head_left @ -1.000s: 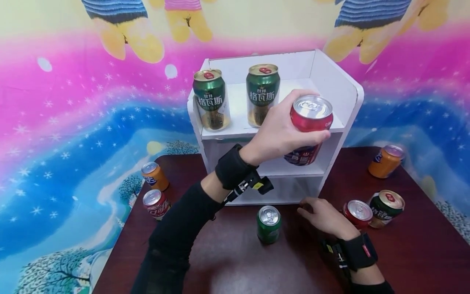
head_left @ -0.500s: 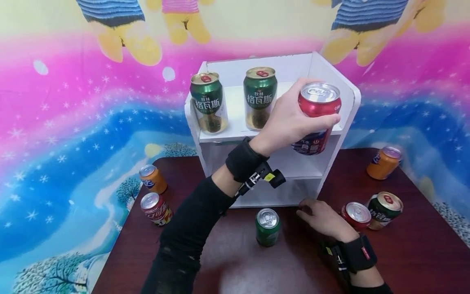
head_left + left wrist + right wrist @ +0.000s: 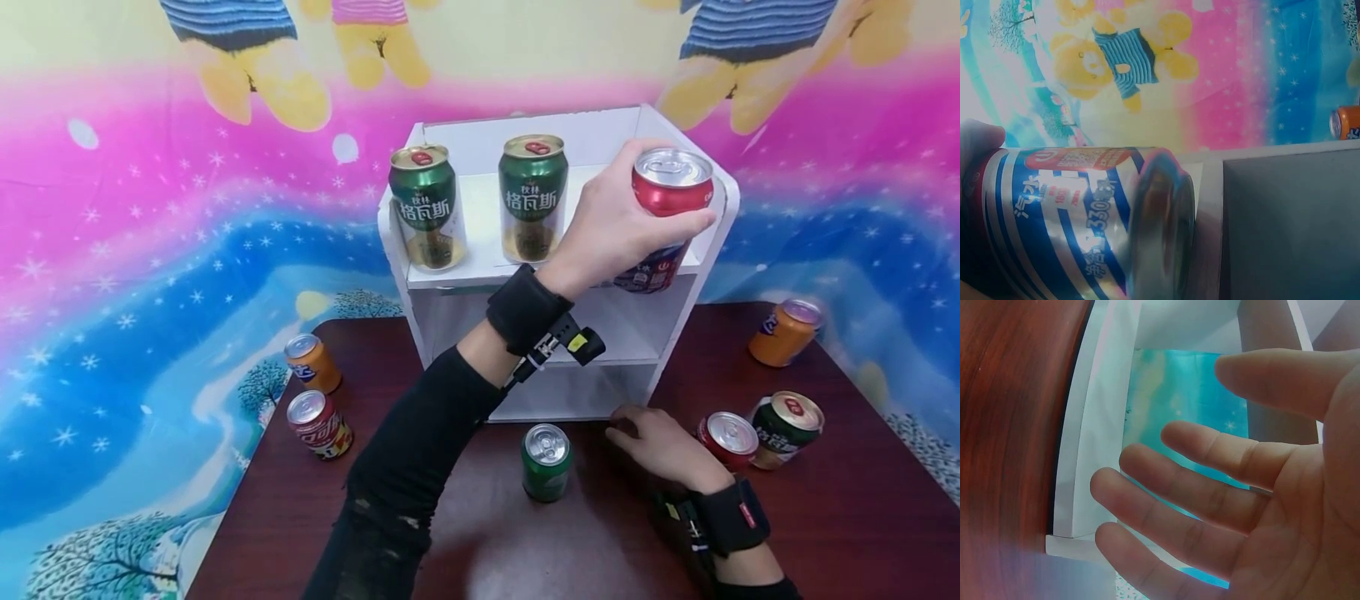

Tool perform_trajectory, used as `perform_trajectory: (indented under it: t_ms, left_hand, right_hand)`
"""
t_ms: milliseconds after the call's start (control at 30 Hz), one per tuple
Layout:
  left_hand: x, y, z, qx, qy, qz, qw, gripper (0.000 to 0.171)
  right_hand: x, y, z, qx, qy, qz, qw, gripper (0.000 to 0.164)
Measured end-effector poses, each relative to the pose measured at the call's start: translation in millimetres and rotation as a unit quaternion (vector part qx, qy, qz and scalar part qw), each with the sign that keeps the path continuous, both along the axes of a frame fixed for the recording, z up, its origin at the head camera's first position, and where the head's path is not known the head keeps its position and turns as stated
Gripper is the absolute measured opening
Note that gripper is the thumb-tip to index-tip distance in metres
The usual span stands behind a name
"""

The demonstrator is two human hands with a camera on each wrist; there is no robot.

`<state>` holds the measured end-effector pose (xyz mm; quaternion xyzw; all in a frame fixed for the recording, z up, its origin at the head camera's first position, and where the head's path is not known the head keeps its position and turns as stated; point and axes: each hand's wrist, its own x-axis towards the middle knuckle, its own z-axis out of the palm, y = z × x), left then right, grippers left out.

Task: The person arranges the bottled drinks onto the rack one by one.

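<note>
Left hand (image 3: 613, 218), as I find it, grips the red can (image 3: 672, 198) at the upper right front of the white rack (image 3: 480, 229); I should keep its base level, clear of the front edge (image 3: 480, 278).

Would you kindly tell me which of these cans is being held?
It is the red soda can in the left hand; the rest stand ungripped on the white shelf unit or the brown table.

Held can (image 3: 672, 190) right of shelved cans (image 3: 533, 200)
</note>
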<state>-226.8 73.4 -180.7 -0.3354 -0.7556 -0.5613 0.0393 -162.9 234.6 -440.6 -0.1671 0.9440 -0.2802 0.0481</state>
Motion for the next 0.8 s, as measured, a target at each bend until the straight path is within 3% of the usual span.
perform_trajectory:
  t_ms: [400,800]
  left_hand:
    - [-16.0,6.8,6.9,-0.028,-0.027,0.028,0.9988,0.069]
    - [-13.1,6.3,1.6,-0.023,-0.016,0.043,0.9987,0.083]
  right_hand:
    - [-2.0,-1.7,-1.3,-0.005,-0.017,0.000,1.000,0.027]
    - [0.9,-5.0,1.0,-0.007,-0.028,-0.002,1.000,0.026]
